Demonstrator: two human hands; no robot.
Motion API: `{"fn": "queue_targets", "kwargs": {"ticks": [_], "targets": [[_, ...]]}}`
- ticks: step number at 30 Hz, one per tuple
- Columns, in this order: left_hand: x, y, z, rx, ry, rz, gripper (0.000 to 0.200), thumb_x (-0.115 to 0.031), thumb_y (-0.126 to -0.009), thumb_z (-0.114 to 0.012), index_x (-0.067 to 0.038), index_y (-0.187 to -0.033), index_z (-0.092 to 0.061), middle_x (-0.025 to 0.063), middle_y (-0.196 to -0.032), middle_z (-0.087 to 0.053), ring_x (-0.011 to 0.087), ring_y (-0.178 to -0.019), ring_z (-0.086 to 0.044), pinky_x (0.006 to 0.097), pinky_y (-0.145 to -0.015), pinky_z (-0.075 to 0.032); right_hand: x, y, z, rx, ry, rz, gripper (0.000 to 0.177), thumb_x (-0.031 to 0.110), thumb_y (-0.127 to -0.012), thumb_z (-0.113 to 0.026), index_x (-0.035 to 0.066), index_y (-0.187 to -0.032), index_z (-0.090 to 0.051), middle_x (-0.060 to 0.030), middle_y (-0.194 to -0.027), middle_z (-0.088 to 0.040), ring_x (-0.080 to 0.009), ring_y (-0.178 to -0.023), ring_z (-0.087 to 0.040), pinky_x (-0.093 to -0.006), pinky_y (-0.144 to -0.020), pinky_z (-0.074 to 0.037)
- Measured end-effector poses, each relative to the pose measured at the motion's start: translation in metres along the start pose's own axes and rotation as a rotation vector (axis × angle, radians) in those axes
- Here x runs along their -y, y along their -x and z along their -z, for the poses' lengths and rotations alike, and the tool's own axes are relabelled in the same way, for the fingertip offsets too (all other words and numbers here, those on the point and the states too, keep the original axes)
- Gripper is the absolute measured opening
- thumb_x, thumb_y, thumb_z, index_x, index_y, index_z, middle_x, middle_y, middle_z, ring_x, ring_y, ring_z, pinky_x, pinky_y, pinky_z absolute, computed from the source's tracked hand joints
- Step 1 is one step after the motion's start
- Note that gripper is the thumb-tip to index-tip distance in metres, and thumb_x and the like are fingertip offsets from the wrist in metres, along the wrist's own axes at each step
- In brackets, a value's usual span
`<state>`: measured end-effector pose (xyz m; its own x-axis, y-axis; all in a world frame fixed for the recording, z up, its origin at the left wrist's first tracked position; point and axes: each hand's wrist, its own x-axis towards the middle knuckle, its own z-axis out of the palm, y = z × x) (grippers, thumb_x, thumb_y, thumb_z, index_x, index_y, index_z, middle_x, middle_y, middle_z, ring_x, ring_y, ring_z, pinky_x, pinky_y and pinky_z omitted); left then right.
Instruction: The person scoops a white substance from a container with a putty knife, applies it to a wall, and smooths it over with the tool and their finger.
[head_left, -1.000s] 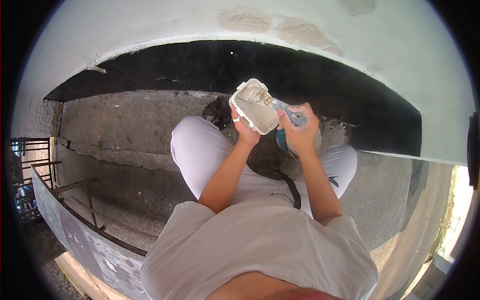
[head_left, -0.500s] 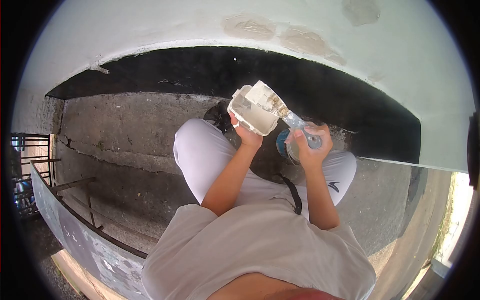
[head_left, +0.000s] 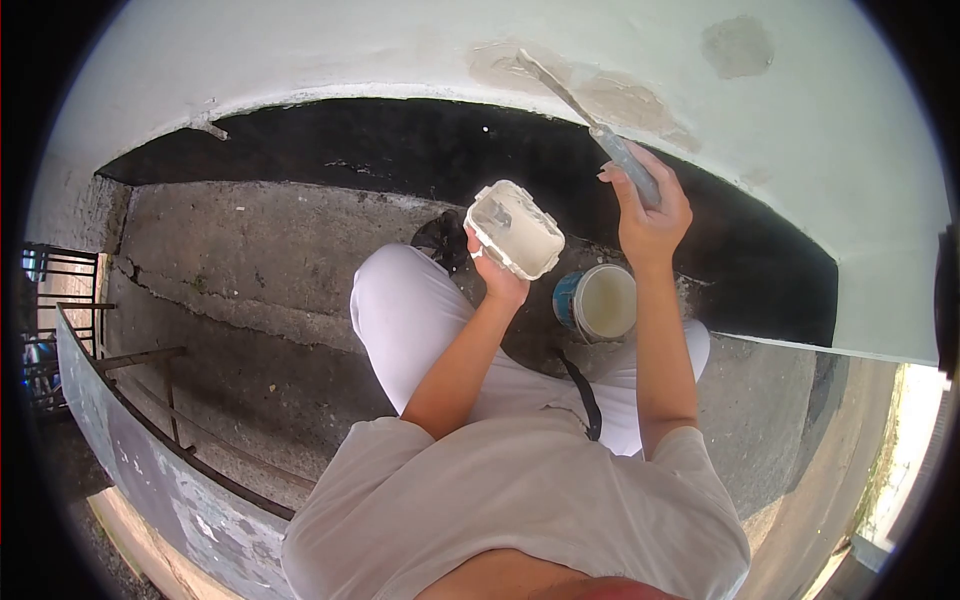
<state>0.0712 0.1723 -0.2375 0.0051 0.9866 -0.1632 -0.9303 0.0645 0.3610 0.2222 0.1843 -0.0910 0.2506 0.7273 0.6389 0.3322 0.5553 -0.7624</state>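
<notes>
My left hand (head_left: 500,277) is wrapped round a small white plastic tub (head_left: 522,236), tilted so that whitish paste shows on its inner walls. In my right hand (head_left: 655,215) is a putty knife (head_left: 629,166), gripped by its grey handle. The knife points up and to the left, its blade seen almost edge-on, with the tip over a beige filler patch (head_left: 505,66) on the pale wall. Below my right forearm, a white bucket (head_left: 607,302) with a blue label stands between my legs.
More dried patches mark the pale wall (head_left: 850,150), including a round grey one (head_left: 738,46). A black band (head_left: 400,140) runs along its foot. A dark bag (head_left: 437,240) lies by my left knee on the cracked concrete floor (head_left: 250,250). A metal railing (head_left: 180,440) stands at left.
My right hand has swung the putty knife from over the tub up to the wall, uncovering the bucket. The left hand has shifted slightly, still holding the tub.
</notes>
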Motion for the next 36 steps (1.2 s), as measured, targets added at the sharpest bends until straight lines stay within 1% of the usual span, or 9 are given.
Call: {"fn": "queue_targets", "kwargs": {"ticks": [1, 4, 5, 8, 11, 17, 20, 29, 36], "targets": [[0.0, 0.0, 0.002, -0.004, 0.011, 0.011, 0.067, -0.063, -0.102, -0.037, -0.016, -0.148, -0.045, 0.009, -0.144, -0.055, 0.0306, -0.131, -0.055, 0.0498, -0.109, -0.047, -0.002, -0.003, 0.0, 0.028, 0.124, -0.006, 0.037, -0.004, -0.087, -0.076, -0.001, -0.123, -0.068, -0.0174, -0.111, -0.073, -0.0223, -0.089, -0.074, -0.0344, -0.078, -0.06], [0.001, 0.001, 0.001, 0.01, 0.018, 0.007, 0.067, -0.063, -0.102, -0.037, -0.015, -0.147, -0.046, 0.0096, -0.144, -0.055, 0.0308, -0.13, -0.056, 0.0499, -0.109, -0.047, -0.019, -0.026, 0.003, 0.176, 0.503, 0.508, 0.047, -0.009, -0.08, -0.077, 0.008, -0.123, -0.071, -0.0179, -0.105, -0.07, -0.0288, -0.089, -0.071, -0.0351, -0.075, -0.059], [0.002, 0.0, 0.001, 0.019, 0.028, 0.01, 0.067, -0.063, -0.102, -0.037, -0.015, -0.147, -0.046, 0.0096, -0.143, -0.055, 0.0307, -0.13, -0.056, 0.0499, -0.109, -0.047, -0.023, -0.031, 0.005, 0.238, 0.523, 0.528, 0.054, -0.007, -0.077, -0.077, 0.017, -0.125, -0.072, -0.0154, -0.1, -0.065, -0.0321, -0.087, -0.066, -0.0376, -0.072, -0.056], [0.001, 0.002, 0.004, 0.019, 0.036, 0.012, 0.068, -0.064, -0.102, -0.036, -0.014, -0.148, -0.045, 0.0096, -0.145, -0.054, 0.0306, -0.132, -0.054, 0.0494, -0.11, -0.046, -0.028, -0.042, 0.011, 0.403, 0.786, 0.527, 0.055, -0.001, -0.082, -0.075, 0.021, -0.131, -0.068, -0.0135, -0.101, -0.061, -0.0295, -0.086, -0.062, -0.0376, -0.072, -0.054], [0.001, 0.003, 0.001, 0.011, 0.025, 0.023, 0.071, -0.065, -0.102, -0.035, -0.014, -0.15, -0.042, 0.0097, -0.148, -0.051, 0.0302, -0.135, -0.052, 0.0486, -0.112, -0.044, -0.03, -0.04, 0.009, 0.437, 0.819, 0.347, 0.054, 0.01, -0.088, -0.074, 0.016, -0.14, -0.061, -0.0146, -0.1, -0.059, -0.0311, -0.086, -0.06, -0.0398, -0.072, -0.053], [-0.001, 0.004, -0.004, -0.025, 0.033, 0.03, 0.069, -0.065, -0.102, -0.036, -0.014, -0.147, -0.046, 0.0086, -0.142, -0.056, 0.0291, -0.13, -0.056, 0.0487, -0.109, -0.046, -0.048, -0.034, 0.001, 0.224, 0.775, 0.377, 0.045, 0.029, -0.092, -0.074, -0.002, -0.122, -0.061, -0.0174, -0.1, -0.061, -0.0378, -0.09, -0.061, -0.0444, -0.073, -0.053], [-0.002, 0.006, -0.004, -0.022, 0.042, 0.057, 0.069, -0.065, -0.102, -0.035, -0.014, -0.147, -0.047, 0.0087, -0.142, -0.056, 0.0291, -0.13, -0.056, 0.0486, -0.11, -0.046, -0.041, -0.037, -0.001, 0.214, 0.887, 0.361, 0.041, 0.029, -0.091, -0.074, -0.002, -0.114, -0.06, -0.0176, -0.098, -0.063, -0.0379, -0.089, -0.064, -0.0439, -0.071, -0.054], [-0.001, 0.006, 0.002, -0.006, 0.058, 0.092, 0.072, -0.066, -0.101, -0.035, -0.014, -0.15, -0.043, 0.0098, -0.147, -0.052, 0.0297, -0.134, -0.053, 0.0484, -0.111, -0.045, -0.052, -0.056, -0.003, 0.333, 0.866, 0.375, 0.034, 0.026, -0.092, -0.073, 0.004, -0.116, -0.062, -0.0139, -0.1, -0.068, -0.0364, -0.081, -0.07, -0.0442, -0.066, -0.057], [-0.001, 0.005, 0.003, 0.017, 0.061, 0.091, 0.073, -0.067, -0.1, -0.036, -0.014, -0.15, -0.043, 0.0096, -0.147, -0.052, 0.0299, -0.134, -0.053, 0.049, -0.112, -0.045, -0.057, -0.063, 0.001, 0.297, 0.909, 0.308, 0.035, 0.026, -0.092, -0.073, 0.003, -0.116, -0.064, -0.016, -0.104, -0.069, -0.0388, -0.084, -0.07, -0.0451, -0.068, -0.057]]}}
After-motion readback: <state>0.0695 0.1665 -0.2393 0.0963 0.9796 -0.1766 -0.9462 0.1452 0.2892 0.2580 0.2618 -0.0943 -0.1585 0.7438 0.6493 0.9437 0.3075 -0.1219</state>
